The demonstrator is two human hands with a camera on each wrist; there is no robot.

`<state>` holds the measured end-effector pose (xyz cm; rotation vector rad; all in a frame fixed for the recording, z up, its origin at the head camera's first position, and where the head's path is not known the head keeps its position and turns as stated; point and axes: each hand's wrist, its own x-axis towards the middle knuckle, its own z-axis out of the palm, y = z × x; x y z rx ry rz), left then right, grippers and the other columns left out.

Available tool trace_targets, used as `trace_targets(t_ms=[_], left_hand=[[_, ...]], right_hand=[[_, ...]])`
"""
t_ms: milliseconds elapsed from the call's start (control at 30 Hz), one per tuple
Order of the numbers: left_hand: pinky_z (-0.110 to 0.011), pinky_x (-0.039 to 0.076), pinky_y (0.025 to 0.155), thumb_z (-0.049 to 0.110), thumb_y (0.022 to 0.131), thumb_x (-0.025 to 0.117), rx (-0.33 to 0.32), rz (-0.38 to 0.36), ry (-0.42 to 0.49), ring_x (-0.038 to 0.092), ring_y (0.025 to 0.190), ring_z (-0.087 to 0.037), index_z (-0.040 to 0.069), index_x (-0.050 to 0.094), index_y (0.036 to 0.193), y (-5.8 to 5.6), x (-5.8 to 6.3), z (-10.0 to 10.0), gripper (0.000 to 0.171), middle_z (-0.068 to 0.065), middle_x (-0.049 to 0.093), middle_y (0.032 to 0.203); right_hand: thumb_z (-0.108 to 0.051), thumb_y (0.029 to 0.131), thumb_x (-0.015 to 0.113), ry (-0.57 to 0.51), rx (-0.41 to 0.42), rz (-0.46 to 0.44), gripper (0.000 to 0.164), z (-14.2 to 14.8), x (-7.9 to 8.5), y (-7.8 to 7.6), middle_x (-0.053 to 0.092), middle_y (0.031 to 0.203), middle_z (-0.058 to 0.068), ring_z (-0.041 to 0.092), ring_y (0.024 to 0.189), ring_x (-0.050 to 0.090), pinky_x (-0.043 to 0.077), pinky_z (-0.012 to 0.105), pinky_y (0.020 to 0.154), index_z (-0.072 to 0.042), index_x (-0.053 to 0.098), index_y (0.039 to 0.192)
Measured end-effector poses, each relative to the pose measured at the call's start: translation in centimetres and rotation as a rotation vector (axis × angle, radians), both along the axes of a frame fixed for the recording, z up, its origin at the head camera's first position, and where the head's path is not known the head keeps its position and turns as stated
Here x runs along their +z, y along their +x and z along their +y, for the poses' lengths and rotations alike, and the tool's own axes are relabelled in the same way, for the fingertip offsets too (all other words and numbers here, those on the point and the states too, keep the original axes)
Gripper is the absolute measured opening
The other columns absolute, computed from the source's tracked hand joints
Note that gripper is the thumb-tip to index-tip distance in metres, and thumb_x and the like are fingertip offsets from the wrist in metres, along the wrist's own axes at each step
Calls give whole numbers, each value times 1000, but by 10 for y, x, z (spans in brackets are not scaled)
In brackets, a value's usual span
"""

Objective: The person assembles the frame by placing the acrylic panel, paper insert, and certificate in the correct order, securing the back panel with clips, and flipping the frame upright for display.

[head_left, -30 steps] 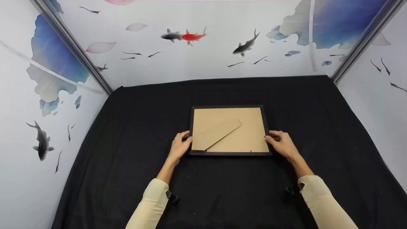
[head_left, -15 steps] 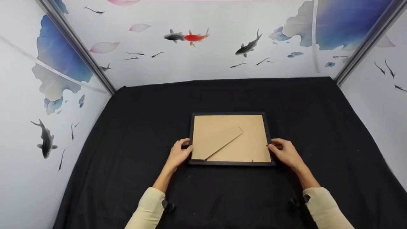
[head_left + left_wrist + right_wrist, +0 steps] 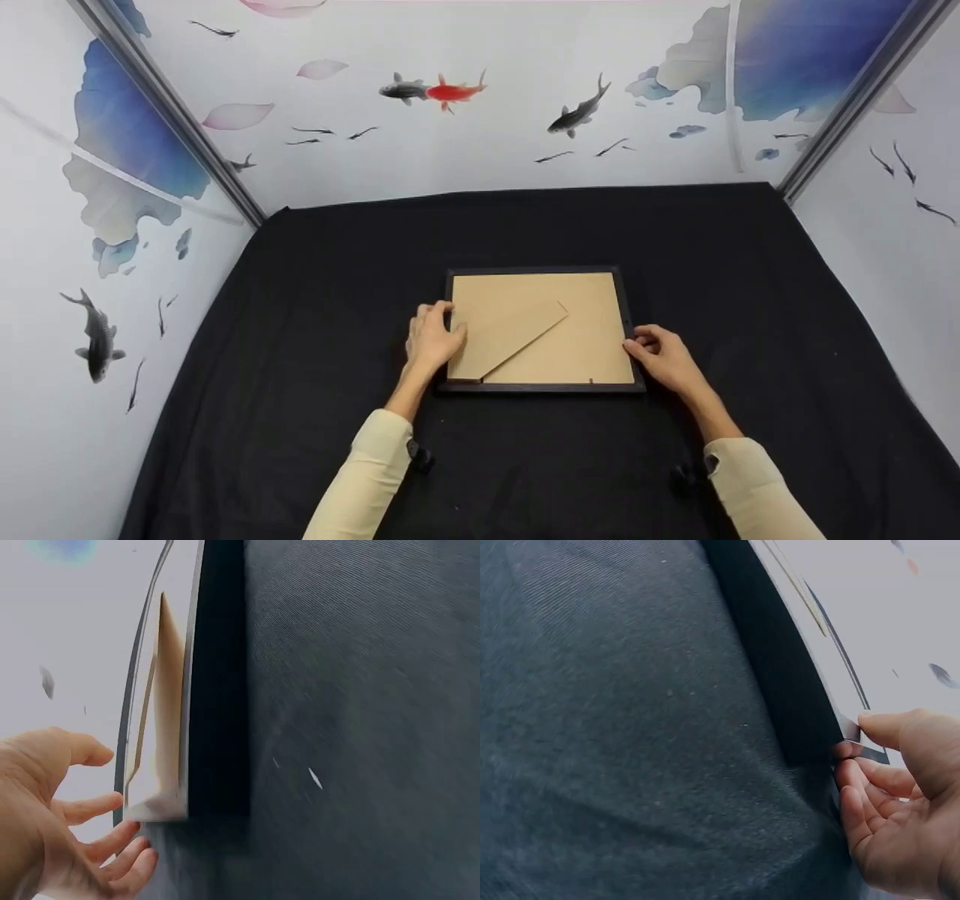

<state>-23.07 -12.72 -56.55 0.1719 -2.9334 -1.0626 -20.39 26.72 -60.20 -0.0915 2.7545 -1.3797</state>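
Note:
A black picture frame (image 3: 540, 388) lies face down, its tan backing board (image 3: 596, 330) showing, with an easel flap (image 3: 510, 330) slanting across it. By the frame's left side is my left hand (image 3: 433, 337); its thumb reaches over the edge in the head view. In the left wrist view, the fingers of this hand (image 3: 67, 817) are spread loosely beside the frame (image 3: 219, 675). My right hand (image 3: 664, 356) pinches the right edge. Seen from the right wrist, the thumb of that hand (image 3: 915, 802) is on top at the frame's corner, fingers curled below.
Black cloth (image 3: 345, 270) covers the table beneath the frame. White walls (image 3: 495, 150) printed with fish and lotus leaves stand at the back and both sides, with metal posts (image 3: 191, 127) at the corners. A dark wrist device (image 3: 422, 456) hangs below the left sleeve.
The frame has come slightly nearer to me over the second. Since half a second ago, my left hand has loosened and moved up along the left edge; the right keeps its pinch.

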Motion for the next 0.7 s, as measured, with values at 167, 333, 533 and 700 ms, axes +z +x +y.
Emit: trace_targets(t_ms=[167, 333, 533, 700], left_hand=[[-52, 37, 100, 27, 91, 78, -51, 95, -19, 41, 123, -35, 12, 65, 132, -20, 1, 13, 46, -12, 47, 137], [-50, 35, 102, 31, 88, 82, -124, 114, 17, 40, 127, -34, 13, 64, 135, -39, 2, 18, 53, -11, 47, 140], [-55, 22, 115, 27, 84, 86, -209, 162, 46, 29, 143, -41, 12, 62, 137, -60, -2, 21, 60, -19, 42, 151], [-65, 13, 115, 23, 83, 88, -252, 133, 23, 19, 147, -48, 14, 59, 142, -68, -11, 23, 66, -20, 35, 157]], right_hand=[[-18, 101, 67, 5, -6, 27, 39, -6, -6, 1, 63, 106, 19, 29, 91, 60, 51, 40, 78, 11, 60, 127], [-20, 101, 66, -6, 3, 25, 40, -7, -7, 2, 63, 108, 20, 29, 93, 60, 50, 41, 81, 10, 59, 129], [-20, 101, 66, -5, -4, 23, 42, -3, -4, 3, 63, 109, 20, 30, 94, 60, 50, 42, 81, 9, 59, 130], [-20, 101, 66, -8, -9, 35, 42, 0, -4, 4, 63, 109, 19, 29, 93, 60, 51, 42, 80, 10, 59, 130]])
